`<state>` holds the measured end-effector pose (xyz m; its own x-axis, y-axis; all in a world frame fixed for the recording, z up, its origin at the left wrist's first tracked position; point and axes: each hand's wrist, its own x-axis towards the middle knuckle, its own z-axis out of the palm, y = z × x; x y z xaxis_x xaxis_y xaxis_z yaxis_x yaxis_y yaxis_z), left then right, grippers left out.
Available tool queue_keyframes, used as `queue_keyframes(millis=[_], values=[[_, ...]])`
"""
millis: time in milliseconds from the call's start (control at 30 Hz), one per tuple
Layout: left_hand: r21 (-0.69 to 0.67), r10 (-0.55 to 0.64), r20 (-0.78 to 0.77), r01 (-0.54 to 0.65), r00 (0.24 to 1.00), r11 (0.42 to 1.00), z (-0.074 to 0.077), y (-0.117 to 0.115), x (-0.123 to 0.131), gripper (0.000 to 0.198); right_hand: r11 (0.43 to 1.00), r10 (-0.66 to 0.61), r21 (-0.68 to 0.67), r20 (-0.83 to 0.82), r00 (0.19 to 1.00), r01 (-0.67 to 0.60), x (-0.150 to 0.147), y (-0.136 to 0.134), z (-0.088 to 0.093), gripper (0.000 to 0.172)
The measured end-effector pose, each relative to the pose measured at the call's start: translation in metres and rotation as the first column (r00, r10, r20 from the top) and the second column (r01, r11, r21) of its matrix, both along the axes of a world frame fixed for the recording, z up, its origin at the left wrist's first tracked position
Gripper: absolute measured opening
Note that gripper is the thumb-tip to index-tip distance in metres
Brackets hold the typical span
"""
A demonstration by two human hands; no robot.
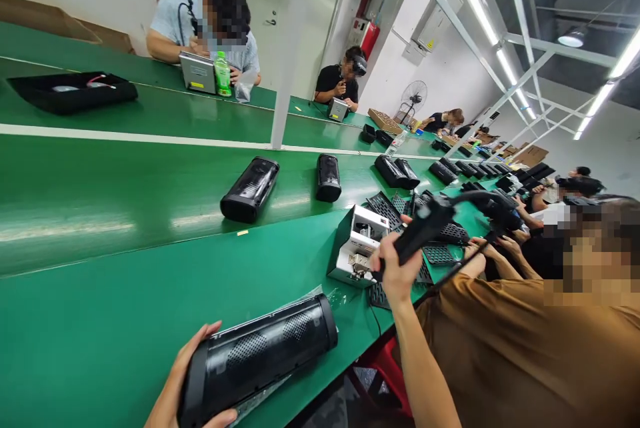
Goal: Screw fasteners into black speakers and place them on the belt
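Note:
My left hand grips the near end of a black speaker housing, with the fingers over its top edge and the thumb along its lower side. The housing lies tilted on clear plastic film, two perforated patches facing up. My right hand is wrapped round a black corded electric screwdriver, its lower end pointing down at a white-and-black screw feeder. Whether its tip touches the feeder is hidden behind my hand.
Black perforated panels lie beyond the feeder. Several black housings stand along the green bench. A co-worker in a brown shirt sits close on my right. A white post rises from the bench, with people working across it.

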<state>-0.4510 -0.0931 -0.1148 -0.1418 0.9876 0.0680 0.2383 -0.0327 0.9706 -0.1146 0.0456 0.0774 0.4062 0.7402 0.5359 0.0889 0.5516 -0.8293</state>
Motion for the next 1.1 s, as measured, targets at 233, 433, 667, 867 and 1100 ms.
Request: queue_keyframes(millis=[233, 433, 667, 867, 1100], values=[[0.032, -0.229, 0.039, 0.228, 0.973, 0.973, -0.014, 0.000, -0.014, 0.125, 0.903, 0.400, 0.222, -0.125, 0.908, -0.368, -0.109, -0.040, 0.069, 0.048], [0.072, -0.240, 0.050, 0.236, 0.970, 0.969, -0.018, 0.002, -0.009, 0.131, 0.754, 0.656, 0.110, -0.147, 0.740, -0.647, -0.208, -0.023, 0.042, 0.061], [0.068, -0.254, 0.087, 0.249, 0.963, 0.966, -0.017, 0.002, -0.007, 0.129, 0.768, 0.639, 0.071, -0.160, 0.753, -0.637, -0.219, -0.013, 0.027, 0.056], [0.064, -0.259, 0.105, 0.254, 0.960, 0.965, -0.017, 0.002, -0.006, 0.129, 0.756, 0.652, 0.065, -0.153, 0.743, -0.651, -0.221, -0.013, 0.027, 0.068], [0.083, -0.246, 0.101, 0.238, 0.964, 0.968, -0.023, 0.003, -0.005, 0.129, 0.747, 0.663, -0.076, 0.008, 0.749, -0.660, -0.230, -0.026, -0.015, 0.026]])
